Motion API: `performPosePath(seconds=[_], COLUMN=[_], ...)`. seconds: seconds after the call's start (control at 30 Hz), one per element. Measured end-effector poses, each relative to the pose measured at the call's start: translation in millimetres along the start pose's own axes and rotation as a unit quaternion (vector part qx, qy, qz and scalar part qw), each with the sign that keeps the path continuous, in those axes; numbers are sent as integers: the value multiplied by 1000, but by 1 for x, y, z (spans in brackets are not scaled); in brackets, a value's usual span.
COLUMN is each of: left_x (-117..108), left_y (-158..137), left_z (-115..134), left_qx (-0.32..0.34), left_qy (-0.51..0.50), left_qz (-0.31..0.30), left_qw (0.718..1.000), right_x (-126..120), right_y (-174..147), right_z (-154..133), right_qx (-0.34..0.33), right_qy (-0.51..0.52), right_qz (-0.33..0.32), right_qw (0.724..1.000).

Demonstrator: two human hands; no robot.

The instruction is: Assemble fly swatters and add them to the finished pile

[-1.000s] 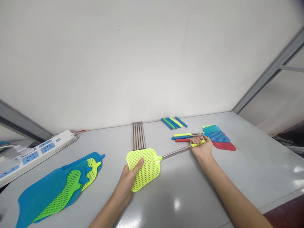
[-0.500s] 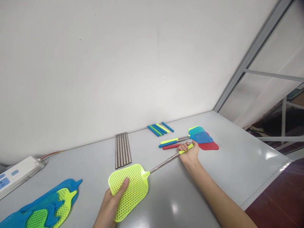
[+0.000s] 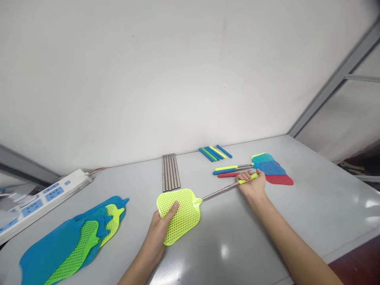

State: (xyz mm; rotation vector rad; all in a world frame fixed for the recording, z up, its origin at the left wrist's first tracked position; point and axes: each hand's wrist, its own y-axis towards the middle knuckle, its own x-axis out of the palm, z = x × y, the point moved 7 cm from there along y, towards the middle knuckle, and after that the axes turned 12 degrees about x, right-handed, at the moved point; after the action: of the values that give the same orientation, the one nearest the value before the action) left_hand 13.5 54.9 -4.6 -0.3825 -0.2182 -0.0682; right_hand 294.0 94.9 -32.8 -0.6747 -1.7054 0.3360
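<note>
A yellow fly swatter [image 3: 185,217] with a metal shaft spans both hands above the grey table. My left hand [image 3: 162,223] grips its perforated head, thumb on top and the other fingers hidden beneath. My right hand [image 3: 252,184] is wrapped round the yellow handle grip at the shaft's far end. Just beyond the right hand lie several fly swatters, among them a blue one [image 3: 270,168] and a red one [image 3: 280,179], their heads overlapping. Several metal rods [image 3: 170,173] lie side by side behind the held swatter's head.
Loose swatter heads, blue [image 3: 50,245] and green [image 3: 78,253] among them, lie piled at the left. A white power strip [image 3: 44,200] with plugs sits behind them. Several coloured handle grips [image 3: 212,154] lie by the wall [image 3: 178,79]. The grey table [image 3: 237,237] ends at the right.
The camera view has turned left, so everything sits further right and more of the power strip and swatter heads shows. Both hands keep their hold on the yellow fly swatter.
</note>
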Motion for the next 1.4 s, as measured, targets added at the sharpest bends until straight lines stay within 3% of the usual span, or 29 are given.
performPosePath(seconds=[0.27,0.57,0.8,1.0,1.4], left_x=[3,-5,-7,-13,-16], left_y=[0,5,5,8,8], left_z=[1,-6,-5,-1,0], left_qx=[55,54,58,70,20], left_qy=[-53,-89,-95,-78,-33], left_qz=[-37,-41,-48,-33,-58], left_qw=[996,994,993,994,998], right_x=[5,5,7,8,7], right_y=[-2,5,4,6,5], right_z=[-4,-4,-29,-19,-15], right_qx=[2,24,-3,43,11], right_qy=[-19,-52,23,34,12], right_qz=[-54,-81,-97,-94,-96], right_qw=[998,995,995,994,995])
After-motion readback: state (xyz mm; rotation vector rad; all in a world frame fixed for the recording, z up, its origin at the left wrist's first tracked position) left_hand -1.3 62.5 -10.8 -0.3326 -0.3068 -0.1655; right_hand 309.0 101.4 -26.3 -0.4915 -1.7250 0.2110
